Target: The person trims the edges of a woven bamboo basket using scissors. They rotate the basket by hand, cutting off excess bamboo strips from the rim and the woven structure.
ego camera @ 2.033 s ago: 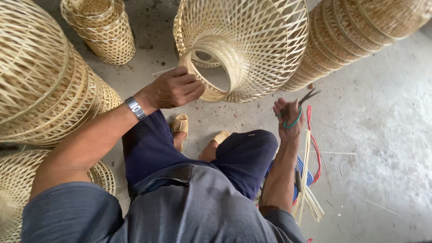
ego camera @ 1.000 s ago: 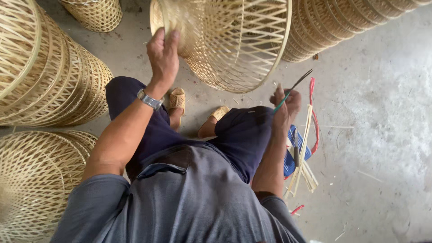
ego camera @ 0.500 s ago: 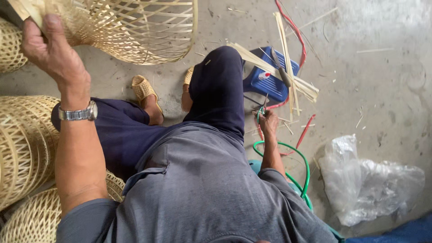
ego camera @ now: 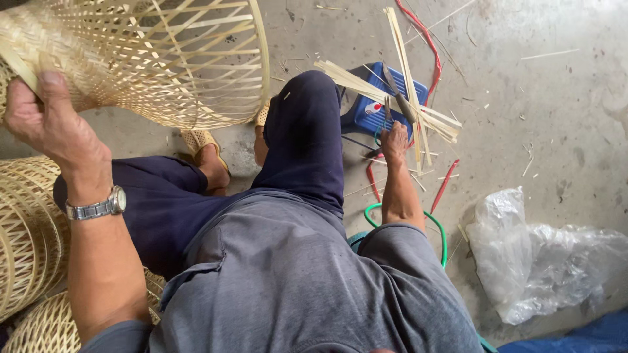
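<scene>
Head view, so here's what I've got: my left hand (ego camera: 46, 124) is clamped on the narrow woven end of the big bamboo basket (ego camera: 163, 59) at the upper left of the frame, its long axis running from that grip toward the upper right. My right hand (ego camera: 394, 140) sits well apart, centre-right, closed around a dark-handled tool (ego camera: 387, 111) just beside the bamboo strips (ego camera: 392, 98) lying over the blue stool (ego camera: 379, 98).

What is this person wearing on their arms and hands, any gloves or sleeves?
No gloves: both the left hand and right hand are bare. A silver metal wristwatch sits on the left wrist. Short grey shirt sleeves end above the elbows, leaving the forearms uncovered.
</scene>
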